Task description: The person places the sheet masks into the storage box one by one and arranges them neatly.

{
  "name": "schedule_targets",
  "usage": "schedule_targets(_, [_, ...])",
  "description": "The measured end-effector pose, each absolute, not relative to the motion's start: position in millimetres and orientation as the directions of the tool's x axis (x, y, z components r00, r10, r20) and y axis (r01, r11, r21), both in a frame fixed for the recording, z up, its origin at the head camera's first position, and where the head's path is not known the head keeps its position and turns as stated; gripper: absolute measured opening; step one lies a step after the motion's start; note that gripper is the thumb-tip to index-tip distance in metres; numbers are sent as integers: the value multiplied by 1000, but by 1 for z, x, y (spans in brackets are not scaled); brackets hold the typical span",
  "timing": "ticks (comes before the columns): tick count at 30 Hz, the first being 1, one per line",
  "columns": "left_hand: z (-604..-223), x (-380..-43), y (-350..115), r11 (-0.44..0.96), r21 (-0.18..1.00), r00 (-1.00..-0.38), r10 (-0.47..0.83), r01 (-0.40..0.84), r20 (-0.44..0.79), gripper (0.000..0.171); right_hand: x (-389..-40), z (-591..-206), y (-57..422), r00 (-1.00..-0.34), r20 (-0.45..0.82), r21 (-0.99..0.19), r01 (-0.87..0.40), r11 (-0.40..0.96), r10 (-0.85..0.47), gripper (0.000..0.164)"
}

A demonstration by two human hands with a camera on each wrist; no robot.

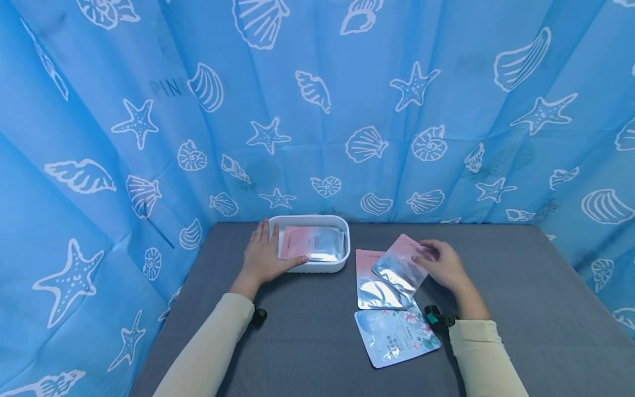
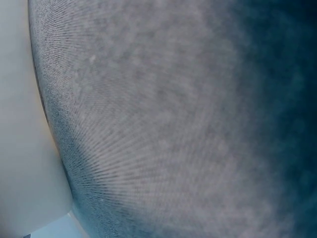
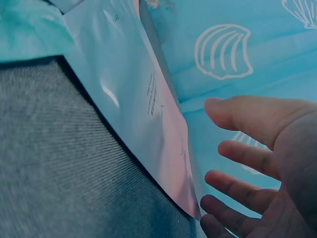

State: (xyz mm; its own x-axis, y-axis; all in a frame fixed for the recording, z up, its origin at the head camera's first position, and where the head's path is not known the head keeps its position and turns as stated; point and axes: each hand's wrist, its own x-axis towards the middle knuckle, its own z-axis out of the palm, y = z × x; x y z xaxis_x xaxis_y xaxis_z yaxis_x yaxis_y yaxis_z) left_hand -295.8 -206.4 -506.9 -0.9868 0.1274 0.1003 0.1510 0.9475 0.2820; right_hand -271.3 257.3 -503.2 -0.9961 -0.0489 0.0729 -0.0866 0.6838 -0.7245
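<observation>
In the head view my left hand (image 1: 263, 256) rests at the left end of a white basket (image 1: 342, 264), fingers straight along its rim and thumb over the front edge. Inside the basket lie pink and silver-blue sachets (image 1: 310, 242). My right hand (image 1: 444, 264) is at the right edge of a tilted pink and silver sachet (image 1: 399, 264), which overlaps another pink and silver sachet (image 1: 369, 284). Below them lies a pale blue floral sachet (image 1: 394, 339). The right wrist view shows the right hand's fingers spread beside a sachet (image 3: 129, 94). The left wrist view shows no left fingers.
A grey cloth (image 1: 307, 331) covers the table. Behind it hangs a blue curtain (image 1: 317, 165) with white shell and starfish prints, close to the basket's back side. A dark strap with a green patch (image 1: 432, 315) sits at the right wrist.
</observation>
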Motion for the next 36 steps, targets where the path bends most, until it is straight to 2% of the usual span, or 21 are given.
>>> schedule_targets(9, [-507, -296, -206, 950, 277, -988, 127, 147, 88, 142, -273, -511, 257, -998, 16, -705, -51, 708, -56, 64])
schedule_targets(22, [-506, -297, -206, 959, 238, -986, 133, 155, 105, 142, -272, -514, 254, -998, 1, -676, -51, 735, -68, 57])
schedule_targets(30, [-504, -295, -205, 951, 267, -985, 133, 157, 106, 141, -271, -512, 256, -999, -38, -682, 0, 731, -36, 62])
schedule_targets(36, [-505, -295, -206, 949, 277, -987, 126, 148, 95, 142, -271, -511, 259, -999, 14, -690, -45, 722, -49, 62])
